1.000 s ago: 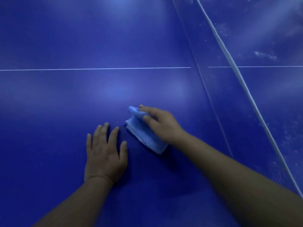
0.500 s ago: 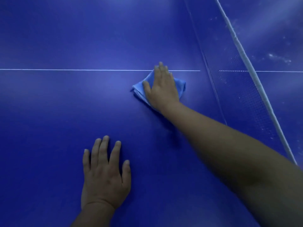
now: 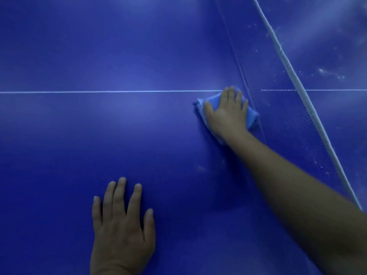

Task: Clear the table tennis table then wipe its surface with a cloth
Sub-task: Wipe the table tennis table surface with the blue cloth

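Observation:
The dark blue table tennis table (image 3: pixel 99 145) fills the view. A folded light blue cloth (image 3: pixel 252 115) lies on it just below the white centre line, close to the foot of the net. My right hand (image 3: pixel 228 112) presses flat on the cloth with straight fingers pointing away from me, covering most of it. My left hand (image 3: pixel 121 225) rests flat on the bare table surface near me, fingers spread, holding nothing.
The net (image 3: pixel 288 116) with its white top band (image 3: pixel 286 62) runs diagonally from top middle to lower right. A white centre line (image 3: pixel 99 92) crosses the table. Pale specks and smears (image 3: pixel 327 73) mark the far half beyond the net.
My right hand has pushed the cloth away from me and to the right, from beside my left hand up to the centre line and then against the net. My left hand stays flat.

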### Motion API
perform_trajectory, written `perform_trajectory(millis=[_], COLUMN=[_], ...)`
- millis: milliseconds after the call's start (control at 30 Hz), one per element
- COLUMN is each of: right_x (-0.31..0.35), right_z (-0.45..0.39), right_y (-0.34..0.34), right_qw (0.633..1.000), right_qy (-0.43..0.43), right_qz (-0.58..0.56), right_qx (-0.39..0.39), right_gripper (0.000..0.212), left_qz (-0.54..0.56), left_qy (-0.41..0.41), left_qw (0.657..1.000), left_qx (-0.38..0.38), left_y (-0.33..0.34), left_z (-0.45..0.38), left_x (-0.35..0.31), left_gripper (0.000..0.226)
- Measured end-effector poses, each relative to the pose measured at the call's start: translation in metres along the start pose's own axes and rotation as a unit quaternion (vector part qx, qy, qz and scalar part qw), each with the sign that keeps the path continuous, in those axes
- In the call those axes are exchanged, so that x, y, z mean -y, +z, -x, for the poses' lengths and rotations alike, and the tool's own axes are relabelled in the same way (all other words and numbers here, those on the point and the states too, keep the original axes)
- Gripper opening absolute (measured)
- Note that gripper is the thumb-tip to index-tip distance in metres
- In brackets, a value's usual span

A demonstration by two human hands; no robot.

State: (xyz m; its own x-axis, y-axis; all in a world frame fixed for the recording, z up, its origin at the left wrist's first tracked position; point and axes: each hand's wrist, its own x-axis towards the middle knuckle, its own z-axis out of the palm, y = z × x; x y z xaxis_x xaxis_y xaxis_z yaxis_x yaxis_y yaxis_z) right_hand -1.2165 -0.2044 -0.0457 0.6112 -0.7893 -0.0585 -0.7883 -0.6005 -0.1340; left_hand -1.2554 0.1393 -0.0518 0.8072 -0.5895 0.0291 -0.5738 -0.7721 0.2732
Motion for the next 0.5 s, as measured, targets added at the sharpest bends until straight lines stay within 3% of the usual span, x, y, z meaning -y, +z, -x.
perform_trajectory(millis=[67,133,300,400,500], right_x=[0.02,0.047,0.013,-0.029,-0.048], right_z=[0.01,-0.016,-0.077,-0.014,0.094], right_y=[0.009,0.004,-0.011,-0.009,0.001], right_qw=[0.999,0.995,0.999,0.998,0.999], right_qy=[-0.047,-0.094,0.005,0.057,0.032], right_qz=[-0.007,-0.001,0.021,0.013,0.004], right_qx=[0.007,0.022,0.024,0.005,-0.022], right_gripper=[0.105,0.106,0.089,0.093,0.096], left_qz=[0.005,0.0,0.006,0.01,0.014], left_qy=[0.001,0.003,0.002,-0.005,-0.009], left_qw=[1.0,1.0,1.0,1.0,1.0], left_qx=[-0.011,-0.01,0.005,0.018,0.022], left_y=[0.001,0.001,-0.002,-0.004,-0.005], left_z=[-0.002,0.0,-0.001,0.0,-0.001], left_x=[-0.002,-0.002,-0.003,-0.003,-0.004], left_gripper=[0.063,0.063,0.064,0.066,0.066])
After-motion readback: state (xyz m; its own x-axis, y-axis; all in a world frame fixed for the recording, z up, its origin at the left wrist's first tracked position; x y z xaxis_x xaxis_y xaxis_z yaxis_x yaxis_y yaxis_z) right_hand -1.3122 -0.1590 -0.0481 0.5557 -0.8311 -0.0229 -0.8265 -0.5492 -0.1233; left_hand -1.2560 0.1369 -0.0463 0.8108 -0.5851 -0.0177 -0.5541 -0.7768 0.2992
